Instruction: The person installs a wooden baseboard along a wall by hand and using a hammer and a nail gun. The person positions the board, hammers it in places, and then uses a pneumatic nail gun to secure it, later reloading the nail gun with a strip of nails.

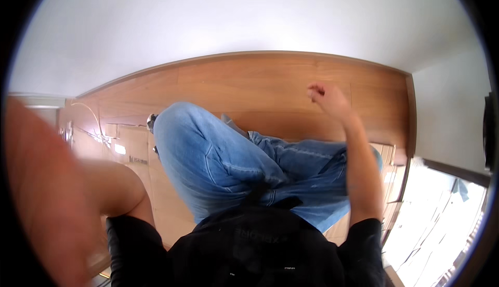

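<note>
My right hand (325, 97) hangs in the air over the wooden floor, beyond my bent knee. Its fingers are curled in toward the palm, and nothing shows in them. Close in at the left edge, my raised left arm (47, 198) fills a large, blurred patch. Its elbow is bent, and the fingers cannot be made out. Below lie my crossed legs in blue jeans (192, 152), one knee raised.
Flattened cardboard (135, 167) lies under and beside me. Ahead, the wooden floor (244, 79) meets a white wall (249, 16). A thin pale cable (96, 115) curves over the left side. Bright light falls on the surface at lower right (431, 219).
</note>
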{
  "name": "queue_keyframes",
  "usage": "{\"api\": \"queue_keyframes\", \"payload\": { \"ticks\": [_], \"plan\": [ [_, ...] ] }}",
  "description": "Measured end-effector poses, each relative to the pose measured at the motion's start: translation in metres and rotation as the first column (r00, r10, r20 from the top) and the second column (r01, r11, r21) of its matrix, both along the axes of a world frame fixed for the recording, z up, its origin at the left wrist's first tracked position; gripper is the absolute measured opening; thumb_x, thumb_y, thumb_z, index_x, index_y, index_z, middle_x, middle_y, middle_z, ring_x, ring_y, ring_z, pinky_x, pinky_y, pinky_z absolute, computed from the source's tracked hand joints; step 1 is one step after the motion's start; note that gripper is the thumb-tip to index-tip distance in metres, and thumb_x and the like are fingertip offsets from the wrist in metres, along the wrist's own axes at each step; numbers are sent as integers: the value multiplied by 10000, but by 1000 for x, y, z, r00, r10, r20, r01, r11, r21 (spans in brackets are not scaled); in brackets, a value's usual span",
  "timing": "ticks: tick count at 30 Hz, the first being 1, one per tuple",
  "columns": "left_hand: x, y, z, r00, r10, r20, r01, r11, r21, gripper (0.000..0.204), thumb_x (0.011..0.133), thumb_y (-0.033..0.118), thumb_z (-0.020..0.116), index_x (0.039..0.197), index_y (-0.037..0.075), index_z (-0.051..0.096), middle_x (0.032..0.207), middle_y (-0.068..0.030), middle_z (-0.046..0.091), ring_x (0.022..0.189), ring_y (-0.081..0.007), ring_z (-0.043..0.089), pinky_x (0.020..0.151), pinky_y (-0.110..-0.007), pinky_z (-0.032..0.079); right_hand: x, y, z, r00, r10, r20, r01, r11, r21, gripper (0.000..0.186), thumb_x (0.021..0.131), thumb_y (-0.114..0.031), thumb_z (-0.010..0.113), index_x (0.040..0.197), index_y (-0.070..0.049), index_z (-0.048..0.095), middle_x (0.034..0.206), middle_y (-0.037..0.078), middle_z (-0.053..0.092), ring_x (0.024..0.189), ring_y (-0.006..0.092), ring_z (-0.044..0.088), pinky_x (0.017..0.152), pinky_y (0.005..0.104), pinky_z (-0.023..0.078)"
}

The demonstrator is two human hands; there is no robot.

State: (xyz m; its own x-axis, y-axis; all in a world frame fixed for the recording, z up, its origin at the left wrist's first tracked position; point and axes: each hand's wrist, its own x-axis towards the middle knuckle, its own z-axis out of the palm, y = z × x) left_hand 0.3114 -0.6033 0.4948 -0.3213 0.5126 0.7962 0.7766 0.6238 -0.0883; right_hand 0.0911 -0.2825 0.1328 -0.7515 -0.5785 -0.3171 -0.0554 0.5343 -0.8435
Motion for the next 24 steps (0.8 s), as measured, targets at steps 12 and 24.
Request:
{"api": "queue_keyframes", "payload": {
  "ticks": [12, 24],
  "plan": [
    [-36, -238, -460, -48, 802, 596, -763, 355, -539, 660, 989, 226, 616, 1590, 52, 406, 1576, -288, 428, 1457, -474, 405, 1200, -589, 344, -12, 50, -103, 950, -308, 48, 297, 940, 165, 319, 998, -294, 701, 1204, -52, 729, 965, 99, 764, 842, 195, 708, 756, 354, 554],
    [-69, -200, -468, 204, 845, 495, -744, 462, -483, 599, 954, 48, 555, 1551, 58, 499, 1503, -256, 496, 1425, -451, 444, 1181, -561, 374, -40, 19, -106, 992, -116, 41, 82, 872, 483, 453, 929, -503, 731, 925, -50, 725, 967, 152, 715, 944, 301, 679, 870, 423, 542]
  ]
}}
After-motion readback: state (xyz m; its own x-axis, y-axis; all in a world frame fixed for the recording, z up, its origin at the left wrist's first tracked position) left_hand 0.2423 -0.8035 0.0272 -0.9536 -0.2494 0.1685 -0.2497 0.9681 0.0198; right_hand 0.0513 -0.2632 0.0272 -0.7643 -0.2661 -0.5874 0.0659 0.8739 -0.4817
